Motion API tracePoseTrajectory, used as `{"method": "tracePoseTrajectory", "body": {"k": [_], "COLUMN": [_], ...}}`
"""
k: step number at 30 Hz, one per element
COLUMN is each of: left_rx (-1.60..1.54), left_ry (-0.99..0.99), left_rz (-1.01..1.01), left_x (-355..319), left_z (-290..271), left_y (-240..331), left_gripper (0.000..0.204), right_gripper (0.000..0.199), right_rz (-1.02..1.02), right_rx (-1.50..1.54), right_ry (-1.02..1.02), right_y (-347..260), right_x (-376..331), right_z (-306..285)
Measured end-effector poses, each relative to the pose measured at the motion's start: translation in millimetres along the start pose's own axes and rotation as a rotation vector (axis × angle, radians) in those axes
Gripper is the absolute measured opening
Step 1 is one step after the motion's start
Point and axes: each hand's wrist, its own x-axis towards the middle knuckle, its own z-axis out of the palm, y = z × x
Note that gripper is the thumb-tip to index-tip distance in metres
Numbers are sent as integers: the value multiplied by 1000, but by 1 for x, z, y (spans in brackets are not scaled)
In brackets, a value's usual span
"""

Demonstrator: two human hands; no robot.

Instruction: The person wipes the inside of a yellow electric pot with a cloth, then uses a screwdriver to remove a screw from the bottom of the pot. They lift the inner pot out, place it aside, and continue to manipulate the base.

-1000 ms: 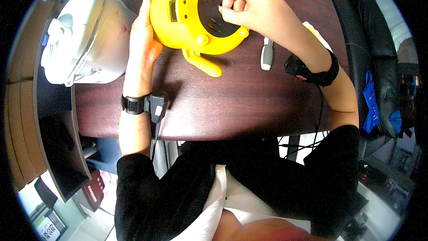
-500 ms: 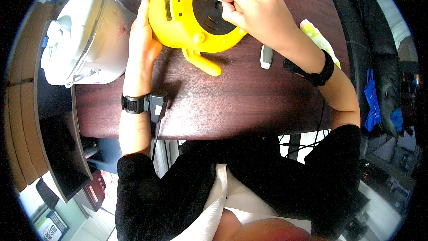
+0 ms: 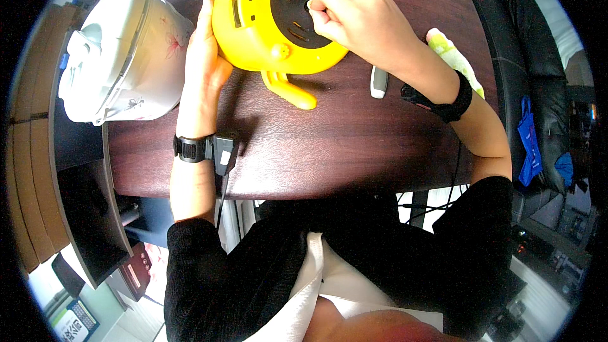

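Observation:
A yellow rounded appliance (image 3: 244, 44) lies tipped on the dark wooden table (image 3: 354, 136), its round black vented base (image 3: 288, 12) turned up toward me. Small yellow feet ring that base, and a curved yellow handle (image 3: 292, 92) sticks out on the near side. My left hand (image 3: 206, 54) steadies the appliance from its left, palm and fingers against the body. Over the base, near its middle, my right hand (image 3: 348, 16) is closed in a pinch. A tiny pale bit shows at those fingertips, too small to name.
At the left stands a white rice cooker (image 3: 152, 63) with a flower pattern, close to my left forearm. A small grey-and-white oblong object (image 3: 379, 82) lies under my right forearm. Beyond that forearm rests a green-and-white cloth (image 3: 457, 63). A black sofa (image 3: 532, 44) is farther right.
The yellow appliance has shifted very slightly. My right hand has moved a little left and down over the black base, still pinched. The left hand keeps its hold.

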Motion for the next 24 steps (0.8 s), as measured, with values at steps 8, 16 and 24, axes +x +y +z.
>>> {"method": "tracePoseTrajectory", "body": {"k": [8, 16, 24], "left_rx": [13, -65, -9], "left_ry": [16, -30, 1], "left_rz": [-2, 22, -9], "left_x": [1, 2, 1], "left_z": [0, -2, 0], "left_y": [0, -2, -1], "left_gripper": [41, 40, 38], "right_gripper": [12, 14, 21], "right_rz": [94, 118, -40], "right_rx": [104, 88, -69], "right_ry": [9, 43, 21], "right_y": [0, 0, -4], "right_x": [-2, -9, -12], "right_z": [-2, -4, -6]}}
